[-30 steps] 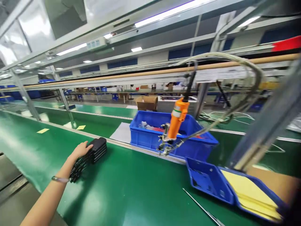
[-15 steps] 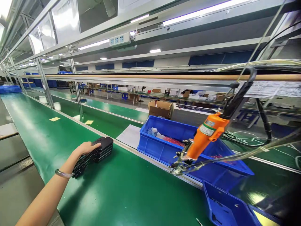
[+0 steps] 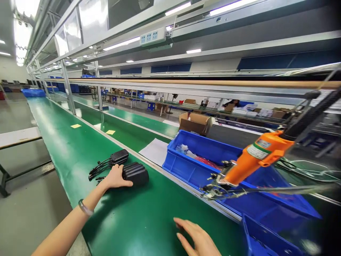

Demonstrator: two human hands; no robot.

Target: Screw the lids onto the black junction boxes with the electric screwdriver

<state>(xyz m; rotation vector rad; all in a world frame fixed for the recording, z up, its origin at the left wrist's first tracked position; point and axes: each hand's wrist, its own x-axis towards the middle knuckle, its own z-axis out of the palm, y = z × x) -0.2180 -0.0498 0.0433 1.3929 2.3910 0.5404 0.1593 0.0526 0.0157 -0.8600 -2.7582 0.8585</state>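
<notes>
My left hand (image 3: 114, 177) grips the near end of a small stack of black ribbed units (image 3: 135, 173) on the green belt (image 3: 66, 142). One more black unit (image 3: 119, 155) with trailing black cables (image 3: 99, 167) lies just behind the stack, apart from it. My right hand (image 3: 198, 238) enters at the bottom, fingers stretched out flat just above the belt, holding nothing. An orange electric screwdriver (image 3: 253, 156) hangs tilted on its cable at the right, above the large blue bin (image 3: 186, 167).
The large blue bin holds plastic bags and red parts. A second blue bin (image 3: 266, 238) sits at the bottom right corner. A cardboard box (image 3: 195, 122) and a white sheet (image 3: 154, 151) lie beyond the belt's rail. Steel uprights (image 3: 68, 87) line the far side.
The stack has slid right along the belt under my left hand, leaving one unit with its cables behind. My right hand has come into view. The view has swung left.
</notes>
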